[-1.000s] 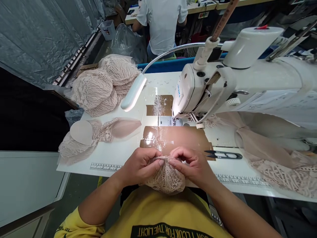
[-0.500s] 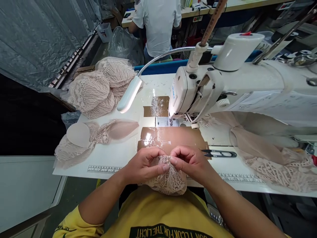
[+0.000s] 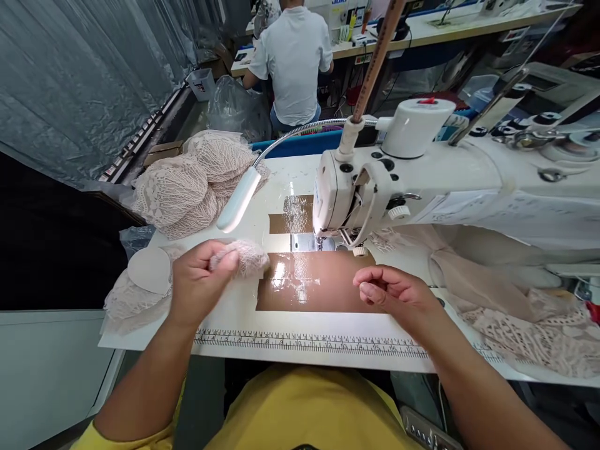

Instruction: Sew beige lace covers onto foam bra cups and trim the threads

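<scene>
At L edge of brown tape patch [image 3: 304,281], just above tabletop [image 3: 244,312]: lace cup [image 3: 247,257] pinched betw. thumb & fingers of left hand [image 3: 199,278], poking out toward 3 o'clock, long axis approx 9–3. Well apart at 3 o'clock of it, right hand [image 3: 391,290] half-curled, holding nothing. At approx 1 o'clock from cup, needle end of sewing machine [image 3: 337,194].

The lace cup [image 3: 244,257] is a small piece of pale pink openwork lace, bunched into a rounded, crumpled dome. Its left edge is pinched between the thumb and fingers of the left hand [image 3: 199,282], and its free end points to 3 o'clock. It is raised over the white table [image 3: 234,315], at 10 o'clock from the brown taped patch [image 3: 314,284], over that patch's near-left corner.
</scene>
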A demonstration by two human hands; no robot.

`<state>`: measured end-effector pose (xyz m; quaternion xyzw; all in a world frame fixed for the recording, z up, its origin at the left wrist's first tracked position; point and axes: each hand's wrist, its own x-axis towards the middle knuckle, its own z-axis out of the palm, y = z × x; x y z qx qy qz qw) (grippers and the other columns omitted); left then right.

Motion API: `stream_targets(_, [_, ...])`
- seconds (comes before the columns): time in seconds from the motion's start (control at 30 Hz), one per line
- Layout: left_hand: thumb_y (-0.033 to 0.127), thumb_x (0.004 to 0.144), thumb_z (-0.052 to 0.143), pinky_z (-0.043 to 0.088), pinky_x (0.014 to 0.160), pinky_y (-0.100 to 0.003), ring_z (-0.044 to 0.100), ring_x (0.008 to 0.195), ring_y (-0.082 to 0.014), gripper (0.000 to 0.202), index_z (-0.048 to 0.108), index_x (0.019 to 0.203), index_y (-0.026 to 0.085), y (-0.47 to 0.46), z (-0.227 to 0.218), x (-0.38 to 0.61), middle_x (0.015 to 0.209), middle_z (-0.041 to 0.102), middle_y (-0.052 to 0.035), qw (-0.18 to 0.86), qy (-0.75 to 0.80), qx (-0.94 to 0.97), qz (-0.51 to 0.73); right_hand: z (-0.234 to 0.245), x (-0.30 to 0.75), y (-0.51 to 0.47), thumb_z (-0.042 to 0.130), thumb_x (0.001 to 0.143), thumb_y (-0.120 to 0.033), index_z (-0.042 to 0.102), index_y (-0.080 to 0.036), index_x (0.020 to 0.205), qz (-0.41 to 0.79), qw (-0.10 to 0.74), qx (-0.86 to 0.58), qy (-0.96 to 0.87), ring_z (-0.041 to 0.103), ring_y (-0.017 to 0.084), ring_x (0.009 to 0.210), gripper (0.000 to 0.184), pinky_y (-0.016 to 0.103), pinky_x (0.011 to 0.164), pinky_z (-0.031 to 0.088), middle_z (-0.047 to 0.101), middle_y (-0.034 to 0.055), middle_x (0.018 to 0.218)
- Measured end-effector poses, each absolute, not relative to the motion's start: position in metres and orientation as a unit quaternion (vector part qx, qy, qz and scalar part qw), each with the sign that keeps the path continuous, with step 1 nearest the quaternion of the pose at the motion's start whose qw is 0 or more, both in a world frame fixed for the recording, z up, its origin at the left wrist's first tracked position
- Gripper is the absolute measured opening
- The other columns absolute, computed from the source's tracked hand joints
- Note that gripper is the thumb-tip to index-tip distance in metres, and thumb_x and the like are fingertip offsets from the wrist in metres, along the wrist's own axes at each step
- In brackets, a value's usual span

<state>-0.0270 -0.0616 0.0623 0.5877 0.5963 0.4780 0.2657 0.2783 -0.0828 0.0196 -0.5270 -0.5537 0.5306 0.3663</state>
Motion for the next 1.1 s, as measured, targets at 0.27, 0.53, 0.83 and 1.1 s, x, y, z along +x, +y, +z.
stream_targets(0.27, [0.018, 0.078, 0.050, 0.039, 0.071, -0.040, 0.045, 0.065, -0.0234, 0.024, 0.046, 0.055, 0.021, -0.038, -0.006, 0.082, 0.056, 0.041, -0.0048, 0.220, 0.481, 0.812, 0.247, 0.024, 0.253, -0.053, 0.046, 0.088, -0.019, 0.067, -0.023, 0.095, 0.332, 0.222, -0.482, -0.780, 0.059, 0.018, 0.084, 0.023, 0.028, 0.070, 0.045, 0.068, 0.0030, 0.092])
stream_targets(0.53, [0.023, 0.089, 0.046, 0.045, 0.068, -0.033, 0.054, 0.069, -0.0189, 0.025, 0.062, 0.070, 0.017, -0.044, 0.017, 0.056, 0.073, 0.059, -0.0078, 0.282, 0.414, 0.847, 0.180, -0.006, 0.241, -0.055, 0.043, 0.086, -0.007, 0.066, -0.016, 0.093, 0.119, 0.080, -0.458, -0.878, 0.054, 0.017, 0.076, 0.026, 0.028, 0.064, 0.040, 0.060, 0.0070, 0.089])
stream_targets(0.83, [0.025, 0.095, 0.040, 0.052, 0.081, -0.039, 0.062, 0.098, -0.0239, 0.032, 0.064, 0.114, 0.014, -0.021, -0.017, 0.051, 0.119, 0.064, -0.0132, 0.142, 0.373, 0.894, 0.204, -0.016, 0.237, -0.046, 0.042, 0.082, 0.002, 0.066, -0.016, 0.107, 0.010, 0.080, -0.481, -0.873, 0.052, 0.016, 0.070, 0.038, 0.029, 0.061, 0.039, 0.063, 0.0075, 0.091])
stream_targets(1.1, [0.022, 0.096, 0.039, 0.052, 0.074, -0.037, 0.062, 0.088, -0.0209, 0.032, 0.065, 0.112, 0.012, 0.007, -0.019, 0.049, 0.118, 0.065, -0.0135, 0.087, 0.335, 0.922, 0.174, -0.008, 0.230, -0.037, 0.043, 0.079, 0.001, 0.062, -0.023, 0.120, 0.046, 0.063, -0.545, -0.835, 0.055, 0.019, 0.085, 0.051, 0.029, 0.067, 0.039, 0.064, 0.0065, 0.102])
